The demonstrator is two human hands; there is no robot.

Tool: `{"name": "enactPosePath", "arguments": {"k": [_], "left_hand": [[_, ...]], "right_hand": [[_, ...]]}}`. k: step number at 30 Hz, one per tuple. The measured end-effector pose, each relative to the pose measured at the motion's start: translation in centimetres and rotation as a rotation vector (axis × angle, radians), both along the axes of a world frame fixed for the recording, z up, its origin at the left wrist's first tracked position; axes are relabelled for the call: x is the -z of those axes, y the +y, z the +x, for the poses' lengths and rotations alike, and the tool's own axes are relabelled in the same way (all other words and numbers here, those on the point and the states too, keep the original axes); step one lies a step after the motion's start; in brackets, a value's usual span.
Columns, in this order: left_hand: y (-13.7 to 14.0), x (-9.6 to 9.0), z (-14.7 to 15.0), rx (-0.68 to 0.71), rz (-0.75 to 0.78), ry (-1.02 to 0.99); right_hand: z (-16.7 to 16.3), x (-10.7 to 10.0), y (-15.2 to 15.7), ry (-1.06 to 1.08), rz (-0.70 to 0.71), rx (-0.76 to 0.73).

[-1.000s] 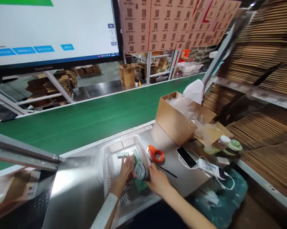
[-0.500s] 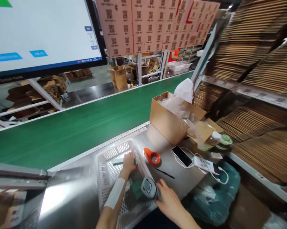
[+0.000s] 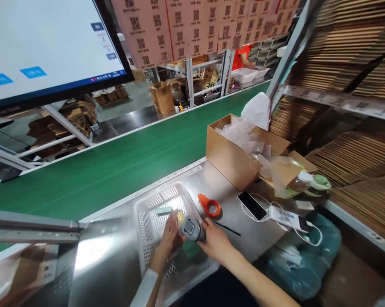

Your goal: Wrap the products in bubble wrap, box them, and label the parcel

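Note:
My right hand is closed around the handle of a grey barcode scanner, held above a white perforated plastic basket. Just left of the scanner's head, my left hand grips a small yellowish item, mostly hidden by the fingers and scanner. A pale green box lies on the basket floor beyond my left hand. Lower in the basket, under the scanner, is a dark green item, its kind unclear. A white band wraps my left forearm.
Right of the basket lie an orange tape dispenser, a black strip, a phone and a cabled white power bank. A cardboard box with plastic wrap stands behind them. A green conveyor belt runs across; a monitor hangs upper left.
My left hand has drawn back towards me, and a yellowish item now shows in its fingers. The scanner has moved left, close to that hand. The view has shifted slightly.

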State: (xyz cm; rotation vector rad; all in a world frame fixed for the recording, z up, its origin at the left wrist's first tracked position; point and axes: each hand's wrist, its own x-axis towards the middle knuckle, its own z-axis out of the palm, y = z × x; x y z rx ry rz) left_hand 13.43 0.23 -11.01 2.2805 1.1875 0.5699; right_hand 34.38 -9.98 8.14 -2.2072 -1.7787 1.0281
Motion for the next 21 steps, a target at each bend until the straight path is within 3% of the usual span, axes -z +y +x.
{"name": "enactPosePath", "arguments": {"k": [3,8,12,15,18,21], "left_hand": [[0.9,0.0,1.5,0.033,-0.014,0.030],[4.5,-1.3,2.9,0.007,-0.163,0.258],[8.4,-2.6,0.0,-0.192,-0.137,0.338],[10.0,-3.0,-2.7,-0.299,-0.140,0.403],[9.2,-3.3,-3.9,-0.355,-0.123,0.415],[6.2,-3.6,-3.6,-0.373,-0.066,0.360]], "right_hand": [[0.2,0.2,-0.4,-0.022,-0.039,0.008],[2.7,1.4,-3.6,0.062,-0.027,0.079],[3.9,2.7,-5.7,0.120,0.021,0.148],[3.1,3.0,-5.6,0.121,0.019,0.164],[1.2,2.2,-4.1,0.117,0.003,0.115],[-0.7,1.1,-2.0,0.122,0.000,0.058]]}}
